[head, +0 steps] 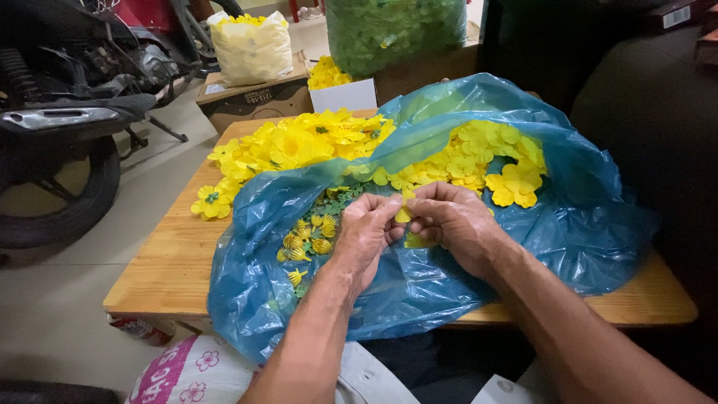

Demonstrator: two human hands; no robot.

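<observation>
Both grips, left hand (pixel 368 224) and right hand (pixel 454 222), are pinched shut on one yellow petal (pixel 404 215), held upright between the fingertips; loose flowers (pixel 299 142) are heaped beyond, on the bench (pixel 161 262).

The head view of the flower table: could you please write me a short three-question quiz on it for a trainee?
1. True or false: both hands pinch one yellow petal piece.
2. What lies under the hands? A) blue plastic bag B) metal tray C) newspaper
3. Which side of the wooden table holds the finished yellow flowers?

Key: 1 true, left hand and right hand meet on it. 2 A. 3 The far left.
</observation>
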